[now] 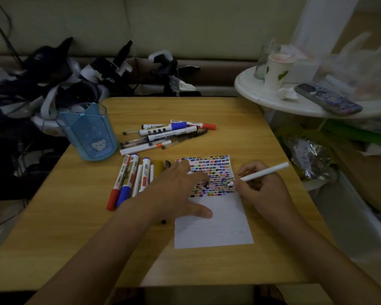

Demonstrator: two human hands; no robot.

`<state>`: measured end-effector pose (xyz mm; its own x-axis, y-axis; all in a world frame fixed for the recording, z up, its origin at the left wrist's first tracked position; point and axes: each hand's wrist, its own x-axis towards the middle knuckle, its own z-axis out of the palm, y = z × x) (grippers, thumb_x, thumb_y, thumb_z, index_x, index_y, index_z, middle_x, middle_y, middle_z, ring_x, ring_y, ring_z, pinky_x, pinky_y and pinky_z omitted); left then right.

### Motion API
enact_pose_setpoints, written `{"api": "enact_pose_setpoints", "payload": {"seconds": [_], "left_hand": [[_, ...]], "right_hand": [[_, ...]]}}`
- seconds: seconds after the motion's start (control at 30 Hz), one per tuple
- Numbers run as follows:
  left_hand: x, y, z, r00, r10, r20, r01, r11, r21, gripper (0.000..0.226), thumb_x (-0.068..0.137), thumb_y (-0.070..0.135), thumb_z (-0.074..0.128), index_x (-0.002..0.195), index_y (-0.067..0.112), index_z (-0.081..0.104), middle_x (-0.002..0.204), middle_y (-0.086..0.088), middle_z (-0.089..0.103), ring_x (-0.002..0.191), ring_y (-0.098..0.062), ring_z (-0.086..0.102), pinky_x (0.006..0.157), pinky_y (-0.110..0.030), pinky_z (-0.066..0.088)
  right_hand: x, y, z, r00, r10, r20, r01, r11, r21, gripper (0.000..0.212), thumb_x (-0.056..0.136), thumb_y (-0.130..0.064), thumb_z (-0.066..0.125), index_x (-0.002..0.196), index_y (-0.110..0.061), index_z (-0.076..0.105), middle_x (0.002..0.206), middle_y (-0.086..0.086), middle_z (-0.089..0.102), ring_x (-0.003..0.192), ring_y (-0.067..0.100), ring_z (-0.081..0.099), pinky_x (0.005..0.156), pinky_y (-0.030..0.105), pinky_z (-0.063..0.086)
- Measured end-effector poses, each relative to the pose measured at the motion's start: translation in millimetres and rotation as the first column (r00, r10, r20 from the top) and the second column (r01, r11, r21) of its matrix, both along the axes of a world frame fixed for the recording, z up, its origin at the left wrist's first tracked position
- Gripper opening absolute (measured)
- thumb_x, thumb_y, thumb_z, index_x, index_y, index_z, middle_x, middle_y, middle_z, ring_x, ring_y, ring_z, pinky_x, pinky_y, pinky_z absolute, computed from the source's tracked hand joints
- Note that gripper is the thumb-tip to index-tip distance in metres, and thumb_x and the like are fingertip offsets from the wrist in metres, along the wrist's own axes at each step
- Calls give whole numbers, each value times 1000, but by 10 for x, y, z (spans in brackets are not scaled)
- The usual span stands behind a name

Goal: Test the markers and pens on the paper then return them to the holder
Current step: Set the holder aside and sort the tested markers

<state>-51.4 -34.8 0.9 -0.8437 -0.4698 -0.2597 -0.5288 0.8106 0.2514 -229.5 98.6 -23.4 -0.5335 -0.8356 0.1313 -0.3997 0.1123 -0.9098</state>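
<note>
A white sheet of paper (pixel 216 225) lies on the wooden table (pixel 79 227), its upper half filled with rows of small coloured marks. My right hand (pixel 262 188) grips a thin white pen (pixel 266 171), tip down at the paper's right edge. My left hand (pixel 180 190) rests flat on the paper's left side with fingers spread. One group of markers (pixel 130 177) lies just left of the paper. Another pile of markers and pens (pixel 167 134) sits farther back. The blue translucent holder (pixel 88 133) stands upright at the table's left edge.
A round white side table (pixel 251 86) at the right carries a paper cup (pixel 277 71), a glass and a phone (pixel 328 99). Dark bags and camera gear crowd the bench behind the table. Plastic bags lie on the floor to the right.
</note>
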Motion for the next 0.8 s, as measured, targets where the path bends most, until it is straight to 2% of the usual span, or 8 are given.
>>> {"api": "enact_pose_setpoints", "payload": {"seconds": [0.13, 0.27, 0.37, 0.5, 0.57, 0.63, 0.7, 0.8], "left_hand": [[-17, -11, 1, 999, 12, -30, -12, 1000, -19, 93, 80, 73, 58, 154, 36, 17, 141, -4, 31, 133, -25, 30, 105, -38, 35], [-7, -17, -9, 984, 32, -175, -41, 998, -48, 63, 101, 51, 42, 153, 22, 24, 131, -2, 39, 122, -17, 36, 90, -24, 30], [18, -36, 50, 965, 46, -258, -63, 996, -59, 49, 107, 29, 33, 154, 20, 26, 125, -2, 42, 116, -16, 37, 94, -27, 34], [29, -65, 136, 956, 46, -289, -73, 994, -82, 58, 104, 11, 38, 157, 24, 18, 115, 3, 40, 109, -13, 35, 89, -20, 28], [13, -64, 155, 960, 69, -273, -90, 994, -64, 71, 100, 0, 46, 157, 29, 16, 125, 1, 47, 114, -16, 40, 85, -19, 29], [9, -58, 172, 944, 142, -297, -144, 989, 15, 65, 98, 0, 53, 150, 32, 30, 132, 0, 55, 117, -18, 50, 87, -23, 42], [23, -52, 180, 911, 207, -357, -182, 978, 102, 37, 100, 12, 56, 130, 32, 45, 121, 0, 64, 103, -17, 60, 83, -32, 55], [54, -37, 188, 878, 227, -421, -176, 972, 155, 18, 97, 20, 62, 109, 26, 50, 106, 1, 68, 93, -12, 63, 81, -36, 56]], "right_hand": [[55, -53, 85, 995, 33, 92, -26, 997, -74, 7, 88, -13, 73, 86, -16, 67, 75, 3, 72, 67, 15, 69, 60, 23, 56], [104, -127, 124, 986, 37, 162, -21, 995, -94, 9, 89, -13, 72, 84, -19, 68, 72, -1, 70, 67, 11, 66, 57, 19, 52], [157, -195, 160, 962, 20, 274, 3, 997, -83, 10, 94, -14, 65, 85, -18, 68, 73, 2, 71, 66, 10, 66, 53, 18, 48], [205, -241, 204, 944, 22, 329, 12, 995, -99, 11, 96, -12, 62, 87, -19, 63, 73, 4, 71, 68, 14, 68, 55, 21, 51], [216, -249, 216, 941, 42, 335, 2, 992, -129, 10, 95, -14, 64, 85, -17, 63, 73, 4, 71, 68, 16, 68, 55, 22, 51], [220, -255, 230, 942, 52, 331, -6, 990, -139, 8, 94, -15, 66, 86, -16, 65, 71, 2, 69, 68, 15, 66, 56, 21, 51], [226, -264, 242, 942, 64, 329, -19, 990, -137, 6, 93, -14, 67, 87, -15, 67, 71, 0, 68, 68, 14, 66, 57, 20, 51], [250, -275, 250, 927, 69, 368, -26, 992, -120, 9, 96, -13, 62, 89, -14, 68, 73, -1, 71, 69, 11, 67, 57, 20, 51]]}}
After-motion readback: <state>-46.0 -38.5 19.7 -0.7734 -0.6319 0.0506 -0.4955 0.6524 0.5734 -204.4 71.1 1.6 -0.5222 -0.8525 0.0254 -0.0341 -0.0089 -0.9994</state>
